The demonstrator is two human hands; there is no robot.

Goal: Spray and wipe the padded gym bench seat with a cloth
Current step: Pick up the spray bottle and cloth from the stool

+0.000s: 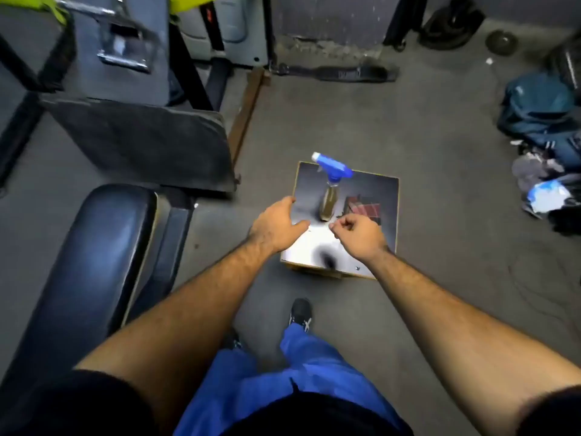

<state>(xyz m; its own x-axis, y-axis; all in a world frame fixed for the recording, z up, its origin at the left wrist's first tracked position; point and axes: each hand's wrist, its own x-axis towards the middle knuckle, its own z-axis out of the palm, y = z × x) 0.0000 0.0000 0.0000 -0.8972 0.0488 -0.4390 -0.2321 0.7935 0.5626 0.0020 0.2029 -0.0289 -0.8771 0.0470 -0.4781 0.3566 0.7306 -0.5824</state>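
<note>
Fetch step: my left hand (276,225) released, right hand (358,236) clenched, empty; next, grasp spray bottle (330,196), then cloth (364,209).

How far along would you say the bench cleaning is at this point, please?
Nothing looks done yet. The spray bottle stands upright on the small stand with the plaid cloth beside it. The left hand and right hand are reaching toward them, holding nothing. Picking them up, then spraying and wiping the padded bench seat, all remains.
</note>
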